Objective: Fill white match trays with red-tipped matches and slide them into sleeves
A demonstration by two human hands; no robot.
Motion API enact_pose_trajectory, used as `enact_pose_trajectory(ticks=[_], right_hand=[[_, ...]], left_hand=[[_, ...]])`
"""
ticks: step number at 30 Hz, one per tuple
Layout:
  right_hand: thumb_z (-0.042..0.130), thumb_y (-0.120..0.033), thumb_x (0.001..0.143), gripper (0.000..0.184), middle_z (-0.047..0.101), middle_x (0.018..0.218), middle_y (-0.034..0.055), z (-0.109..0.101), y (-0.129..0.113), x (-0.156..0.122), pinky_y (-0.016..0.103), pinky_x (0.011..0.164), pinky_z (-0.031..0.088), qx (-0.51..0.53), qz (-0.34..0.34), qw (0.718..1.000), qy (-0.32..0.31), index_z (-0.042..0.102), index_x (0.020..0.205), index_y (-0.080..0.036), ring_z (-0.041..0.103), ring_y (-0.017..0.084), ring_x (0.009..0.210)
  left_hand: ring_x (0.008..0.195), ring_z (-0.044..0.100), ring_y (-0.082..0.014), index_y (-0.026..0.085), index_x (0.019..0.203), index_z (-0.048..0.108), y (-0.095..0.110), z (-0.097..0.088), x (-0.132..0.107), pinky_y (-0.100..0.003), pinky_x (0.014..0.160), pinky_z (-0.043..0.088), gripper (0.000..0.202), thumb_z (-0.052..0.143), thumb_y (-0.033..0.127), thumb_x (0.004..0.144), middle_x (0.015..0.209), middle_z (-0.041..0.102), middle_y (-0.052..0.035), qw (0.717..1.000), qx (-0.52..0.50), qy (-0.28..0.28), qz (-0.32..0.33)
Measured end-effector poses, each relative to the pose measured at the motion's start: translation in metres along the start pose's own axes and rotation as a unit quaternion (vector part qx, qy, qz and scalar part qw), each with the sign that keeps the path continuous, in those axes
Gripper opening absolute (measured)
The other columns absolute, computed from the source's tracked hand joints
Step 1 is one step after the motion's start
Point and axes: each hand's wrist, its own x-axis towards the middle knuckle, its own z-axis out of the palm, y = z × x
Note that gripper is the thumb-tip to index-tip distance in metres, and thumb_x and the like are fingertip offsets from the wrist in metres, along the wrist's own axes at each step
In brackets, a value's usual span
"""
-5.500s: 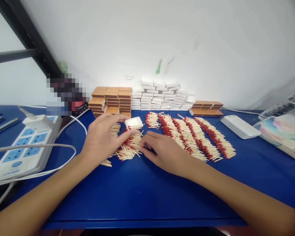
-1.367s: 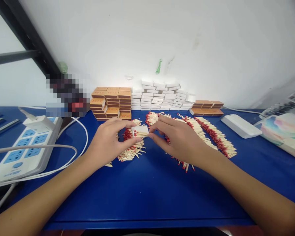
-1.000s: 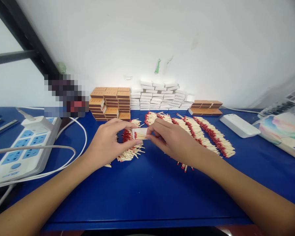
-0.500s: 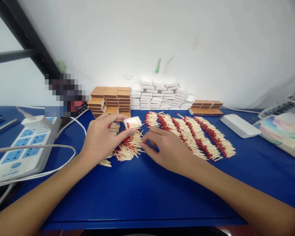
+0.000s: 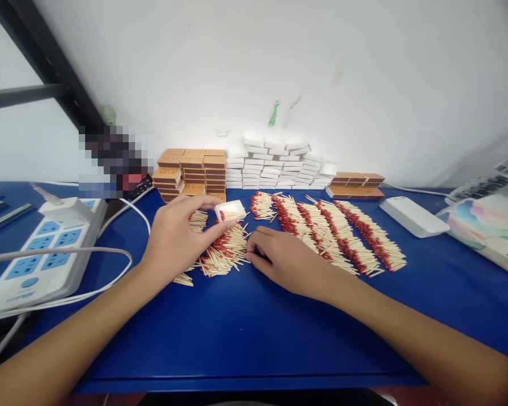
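Observation:
Between thumb and fingers, my left hand (image 5: pixel 173 239) holds a small white matchbox tray (image 5: pixel 237 207) tilted over a loose heap of red-tipped matches (image 5: pixel 222 260). A few matches lie inside the tray. My right hand (image 5: pixel 292 260) is at the heap's right edge, its thumb and fingertips drawn together in a pinch. Whether a match is between those fingertips cannot be made out. Right of the heap, several slanted rows of matches (image 5: pixel 342 239) lie on the blue table (image 5: pixel 241 338), partly behind my right hand.
Stacked orange matchboxes (image 5: pixel 192 169) and white trays (image 5: pixel 275 166) stand along the wall, with more matchboxes (image 5: pixel 355 185) to their right. A power strip (image 5: pixel 46 254) with loose cables lies left. On the right are a white device (image 5: pixel 412 216) and a colourful pack (image 5: pixel 486 231).
My right hand has shifted slightly right and down, its fingers still pinched. The left hand keeps its hold on the tray, almost unmoved.

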Motion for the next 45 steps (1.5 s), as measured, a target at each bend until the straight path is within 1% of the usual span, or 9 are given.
enact_pose_trajectory(ticks=[5, 11, 23, 27, 32, 36, 38, 41, 45], right_hand=[[0.053, -0.023, 0.104, 0.012, 0.062, 0.094, 0.0021, -0.001, -0.003, 0.000, 0.029, 0.069, 0.038, 0.019, 0.010, 1.000, 0.020, 0.059, 0.094, -0.019, 0.055, 0.014, 0.077], [0.054, -0.018, 0.102, 0.008, 0.064, 0.098, 0.0039, 0.004, -0.006, 0.002, 0.030, 0.074, 0.040, 0.004, -0.023, 0.999, 0.038, 0.061, 0.098, -0.018, 0.059, 0.016, 0.085], [0.050, -0.017, 0.104, 0.012, 0.064, 0.101, 0.0062, 0.001, -0.014, 0.003, 0.030, 0.072, 0.041, -0.052, -0.022, 0.998, 0.004, 0.060, 0.098, -0.016, 0.059, 0.016, 0.082], [0.055, -0.015, 0.100, 0.007, 0.063, 0.097, 0.0039, -0.002, -0.011, 0.002, 0.028, 0.068, 0.038, -0.045, -0.039, 0.998, 0.012, 0.058, 0.095, -0.017, 0.057, 0.014, 0.077], [0.060, -0.012, 0.094, 0.007, 0.060, 0.090, 0.0005, -0.019, -0.003, -0.002, 0.025, 0.062, 0.035, -0.040, -0.066, 0.995, 0.060, 0.058, 0.093, -0.018, 0.051, 0.011, 0.068], [0.058, -0.017, 0.097, 0.003, 0.060, 0.091, 0.0022, -0.029, 0.005, -0.001, 0.026, 0.061, 0.033, -0.077, -0.077, 0.985, 0.132, 0.059, 0.095, -0.019, 0.051, 0.012, 0.070], [0.056, -0.019, 0.098, 0.006, 0.060, 0.090, 0.0029, -0.031, 0.008, 0.000, 0.027, 0.061, 0.033, -0.107, -0.075, 0.979, 0.155, 0.059, 0.094, -0.019, 0.051, 0.013, 0.070], [0.052, -0.020, 0.101, 0.012, 0.063, 0.091, 0.0048, -0.030, 0.008, 0.000, 0.028, 0.061, 0.033, -0.142, -0.083, 0.976, 0.145, 0.062, 0.094, -0.018, 0.054, 0.015, 0.074], [0.046, -0.025, 0.106, 0.022, 0.066, 0.096, 0.0084, -0.030, 0.004, -0.002, 0.030, 0.063, 0.035, -0.154, -0.096, 0.976, 0.120, 0.065, 0.099, -0.017, 0.059, 0.018, 0.081]], left_hand=[[0.092, 0.074, -0.0192, 0.025, 0.106, 0.076, 0.000, 0.000, 0.000, -0.032, 0.086, 0.057, 0.031, 0.087, 0.039, 0.080, 0.101, 0.080, 0.0014, 1.000, 0.000, 0.000, 0.006], [0.093, 0.074, -0.0199, 0.026, 0.108, 0.076, 0.000, 0.000, -0.001, -0.033, 0.089, 0.057, 0.032, 0.087, 0.040, 0.081, 0.103, 0.080, 0.0009, 1.000, 0.009, -0.007, 0.001], [0.093, 0.074, -0.0209, 0.027, 0.108, 0.075, -0.001, 0.001, -0.001, -0.035, 0.089, 0.059, 0.032, 0.086, 0.042, 0.082, 0.106, 0.080, -0.0002, 1.000, 0.009, -0.014, -0.005], [0.093, 0.074, -0.0204, 0.026, 0.108, 0.075, -0.003, 0.001, -0.001, -0.034, 0.088, 0.058, 0.034, 0.085, 0.045, 0.082, 0.105, 0.080, -0.0005, 1.000, 0.007, -0.019, 0.000], [0.097, 0.074, -0.0220, 0.025, 0.111, 0.075, -0.006, 0.002, -0.001, -0.034, 0.088, 0.057, 0.037, 0.086, 0.045, 0.082, 0.105, 0.080, -0.0014, 0.999, 0.021, -0.029, 0.028], [0.100, 0.072, -0.0220, 0.024, 0.114, 0.074, -0.006, 0.003, -0.003, -0.035, 0.091, 0.056, 0.039, 0.086, 0.044, 0.082, 0.109, 0.078, -0.0033, 0.995, 0.007, -0.056, 0.087], [0.099, 0.071, -0.0216, 0.024, 0.115, 0.074, -0.003, 0.004, -0.004, -0.035, 0.091, 0.057, 0.040, 0.086, 0.044, 0.082, 0.108, 0.077, -0.0044, 0.990, -0.012, -0.076, 0.119], [0.101, 0.071, -0.0217, 0.025, 0.115, 0.074, 0.002, 0.005, -0.007, -0.035, 0.092, 0.057, 0.037, 0.085, 0.042, 0.084, 0.105, 0.076, -0.0046, 0.985, -0.027, -0.099, 0.135], [0.100, 0.071, -0.0222, 0.026, 0.116, 0.075, 0.006, 0.006, -0.007, -0.035, 0.091, 0.058, 0.037, 0.085, 0.042, 0.084, 0.106, 0.077, -0.0050, 0.987, -0.045, -0.102, 0.117]])
